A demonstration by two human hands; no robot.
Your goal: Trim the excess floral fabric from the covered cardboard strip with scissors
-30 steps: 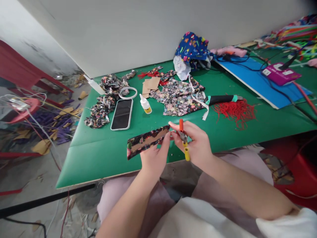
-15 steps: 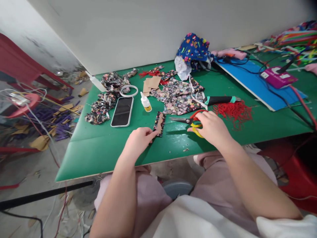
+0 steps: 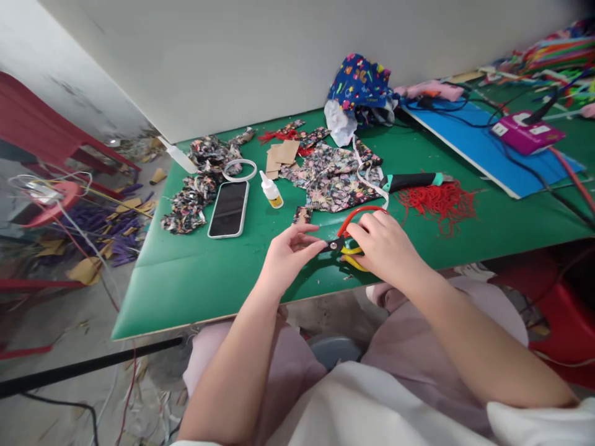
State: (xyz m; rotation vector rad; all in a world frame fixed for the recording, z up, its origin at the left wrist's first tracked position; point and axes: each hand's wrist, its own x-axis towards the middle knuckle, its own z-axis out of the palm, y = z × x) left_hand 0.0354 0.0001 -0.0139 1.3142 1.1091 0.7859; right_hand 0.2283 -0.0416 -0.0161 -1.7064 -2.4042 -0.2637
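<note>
My right hand [image 3: 379,243] is wrapped around the handles of a pair of scissors [image 3: 333,246], one loop red and the other yellow. My left hand [image 3: 290,255] is at the blade end, its thumb against the metal by the pivot; the fingers cover the blades. Just beyond the left fingers, a small floral fabric strip with brown card on it [image 3: 303,215] lies partly hidden. A small white glue bottle [image 3: 272,191] stands behind it. Crumpled floral fabric [image 3: 332,179] with a white tape lies past the scissors.
A phone [image 3: 229,209] and a white ring [image 3: 240,170] lie left, by bunched floral fabric [image 3: 190,201]. Brown card pieces [image 3: 283,155] lie farther back. At right are a black-green cutter [image 3: 411,182], red threads [image 3: 437,205], a blue board [image 3: 488,145] and a purple power adapter [image 3: 527,132].
My left hand has let go of the fabric strip and moved right to the scissor blades. My right hand has brought the scissors left and slightly nearer me.
</note>
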